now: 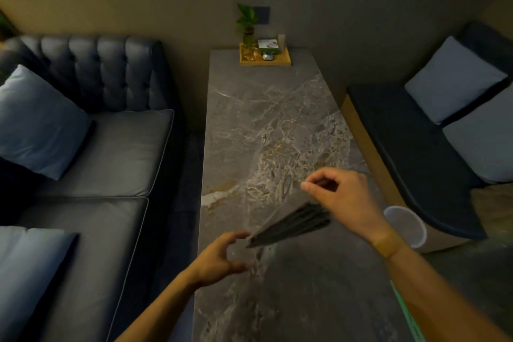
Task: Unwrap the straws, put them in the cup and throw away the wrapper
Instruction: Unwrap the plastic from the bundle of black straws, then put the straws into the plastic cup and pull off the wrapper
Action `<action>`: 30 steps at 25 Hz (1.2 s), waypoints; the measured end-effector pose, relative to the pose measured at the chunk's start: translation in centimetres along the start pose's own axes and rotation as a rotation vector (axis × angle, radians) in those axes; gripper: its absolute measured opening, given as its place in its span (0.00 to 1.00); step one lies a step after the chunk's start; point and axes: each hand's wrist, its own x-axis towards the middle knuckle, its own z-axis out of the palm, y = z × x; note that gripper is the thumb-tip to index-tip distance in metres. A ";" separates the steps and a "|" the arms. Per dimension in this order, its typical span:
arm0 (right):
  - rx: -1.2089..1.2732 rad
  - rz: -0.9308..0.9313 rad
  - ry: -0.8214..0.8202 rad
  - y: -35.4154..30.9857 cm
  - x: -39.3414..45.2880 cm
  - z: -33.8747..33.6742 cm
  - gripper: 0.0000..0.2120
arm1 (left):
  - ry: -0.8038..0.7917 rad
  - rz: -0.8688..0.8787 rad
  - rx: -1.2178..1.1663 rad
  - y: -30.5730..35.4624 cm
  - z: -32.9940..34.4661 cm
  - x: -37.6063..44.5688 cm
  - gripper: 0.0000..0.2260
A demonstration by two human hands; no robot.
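I see the bundle of dark thin straws (291, 226) slanting over the grey marble counter (263, 119) — left hand (219, 258) curled loosely at its near tip, right hand (341, 191) pinching something unclear above its far end.

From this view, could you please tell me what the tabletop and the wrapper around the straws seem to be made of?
The tabletop looks like polished grey marble or a marble-look slab: pale and golden veins, faint sheen. The wrapper seems thin clear plastic film: the dark straws show through it, and it is barely visible itself.
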 end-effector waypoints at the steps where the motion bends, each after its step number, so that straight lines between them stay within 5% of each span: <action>1: 0.028 0.023 -0.012 -0.2 -0.1 -0.5 0.03 | 0.051 0.013 0.056 -0.5 0.2 0.2 0.24; 11: 0.352 0.249 0.038 1.3 -1.7 -7.6 0.05 | 0.302 0.201 0.061 2.9 2.7 1.9 0.11; 17: 0.399 0.351 0.082 7.2 -1.7 -12.4 0.07 | 0.556 0.195 -0.249 5.5 3.9 2.0 0.09; 30: 0.583 0.470 -0.041 20.1 -1.7 -16.3 0.06 | 0.847 0.315 -0.035 15.7 10.8 0.2 0.11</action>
